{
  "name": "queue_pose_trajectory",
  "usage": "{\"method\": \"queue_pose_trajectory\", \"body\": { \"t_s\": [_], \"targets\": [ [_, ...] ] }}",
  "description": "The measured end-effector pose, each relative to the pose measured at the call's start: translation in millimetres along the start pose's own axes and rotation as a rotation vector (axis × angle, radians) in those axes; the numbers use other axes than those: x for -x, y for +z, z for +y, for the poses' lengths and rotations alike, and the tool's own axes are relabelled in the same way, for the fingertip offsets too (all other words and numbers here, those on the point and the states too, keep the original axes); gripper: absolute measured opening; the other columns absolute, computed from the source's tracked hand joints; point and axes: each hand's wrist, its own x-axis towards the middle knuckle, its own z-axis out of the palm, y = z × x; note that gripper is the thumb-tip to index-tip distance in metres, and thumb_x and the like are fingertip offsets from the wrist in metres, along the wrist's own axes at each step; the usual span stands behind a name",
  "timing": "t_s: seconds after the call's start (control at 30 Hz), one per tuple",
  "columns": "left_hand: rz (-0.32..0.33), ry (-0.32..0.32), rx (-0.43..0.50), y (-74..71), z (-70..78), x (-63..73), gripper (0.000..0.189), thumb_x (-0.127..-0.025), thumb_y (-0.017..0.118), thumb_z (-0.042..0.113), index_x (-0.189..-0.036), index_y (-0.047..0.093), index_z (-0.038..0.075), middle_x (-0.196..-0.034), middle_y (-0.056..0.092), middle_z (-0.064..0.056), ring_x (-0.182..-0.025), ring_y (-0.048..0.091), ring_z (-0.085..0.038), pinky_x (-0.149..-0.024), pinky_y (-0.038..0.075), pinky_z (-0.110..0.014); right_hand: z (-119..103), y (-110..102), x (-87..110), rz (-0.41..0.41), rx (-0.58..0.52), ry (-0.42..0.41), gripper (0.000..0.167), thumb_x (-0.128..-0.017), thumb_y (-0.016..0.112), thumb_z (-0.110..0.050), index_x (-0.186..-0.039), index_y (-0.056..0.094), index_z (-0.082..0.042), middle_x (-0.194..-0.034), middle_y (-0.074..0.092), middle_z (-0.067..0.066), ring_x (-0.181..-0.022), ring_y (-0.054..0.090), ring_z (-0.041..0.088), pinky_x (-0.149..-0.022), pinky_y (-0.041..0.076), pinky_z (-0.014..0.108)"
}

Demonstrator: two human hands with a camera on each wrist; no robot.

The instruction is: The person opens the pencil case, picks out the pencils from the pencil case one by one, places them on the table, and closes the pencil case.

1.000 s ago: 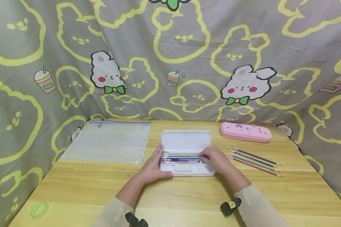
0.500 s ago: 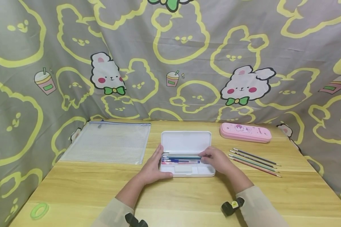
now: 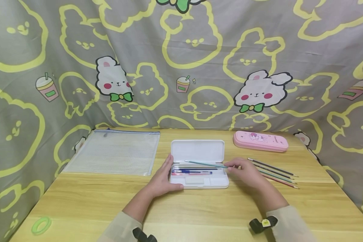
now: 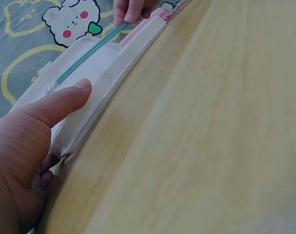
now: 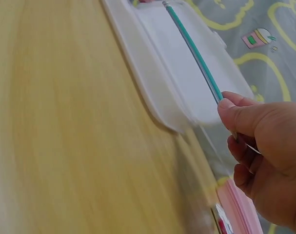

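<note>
My right hand [image 3: 245, 172] pinched teal pencil [image 3: 204, 164], held end mostly hidden; left hand [image 3: 163, 179] gripped white case [image 3: 198, 151], fingers [image 4: 49, 163] partly behind it.

I see grey cloth [image 3: 145, 43] hung behind the table [image 3: 196, 211] & along both sides, w/ a few folds. Print's mostly yellow animal outlines [image 3: 192, 65], plus white bunnies [image 3: 261, 90] w/ green bows [image 3: 251, 108] & pink cups [image 3: 183, 86]. Tabletop's lt. wood grain, running side to side. Light's soft, fairly even.
</note>
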Motion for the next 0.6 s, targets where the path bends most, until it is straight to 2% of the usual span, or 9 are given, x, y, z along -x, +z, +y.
{"method": "queue_pose_trajectory", "body": {
  "t_s": [0.13,0.3,0.47,0.6],
  "targets": [
    [0.0,0.002,0.002,0.0,0.0,-0.1,0.124,-0.068,0.087,0.043,-0.158,0.009,0.007,-0.166,0.003,-0.012,-0.152,0.01,-0.035,-0.122,0.018,-0.055,5,-16,11.1,0.037,0.05,0.032,0.016,-0.091,0.067,-0.011,-0.105,0.075,-0.009,-0.097,0.069,0.005,-0.082,0.053,0.004,-0.069,0.046,0.022],
    [-0.002,0.0,0.002,-0.2,0.1,-0.2,0.124,-0.068,0.087,0.043,-0.158,0.009,0.007,-0.166,0.003,-0.011,-0.152,0.01,-0.035,-0.122,0.017,-0.055,16,-36,28.9,0.059,0.112,0.084,0.018,-0.093,0.066,-0.016,-0.108,0.074,-0.01,-0.102,0.068,0.005,-0.085,0.051,0.002,-0.072,0.046,0.022],
    [-0.002,-0.006,0.001,0.1,-0.3,-0.4,0.125,-0.068,0.086,0.044,-0.158,0.008,0.008,-0.166,0.002,-0.011,-0.152,0.011,-0.036,-0.121,0.017,-0.055,30,-55,49.8,0.083,0.174,0.145,0.021,-0.095,0.064,-0.02,-0.111,0.074,-0.012,-0.104,0.068,0.004,-0.082,0.05,0.0,-0.07,0.045,0.021],
    [-0.004,-0.008,-0.003,0.2,-0.7,-0.5,0.125,-0.068,0.086,0.045,-0.158,0.007,0.009,-0.166,0.001,-0.01,-0.152,0.011,-0.036,-0.121,0.017,-0.056,43,-67,66.6,0.122,0.209,0.163,0.02,-0.094,0.065,-0.02,-0.109,0.074,-0.011,-0.101,0.068,0.002,-0.08,0.048,-0.004,-0.069,0.044,0.019]
  ]
}}
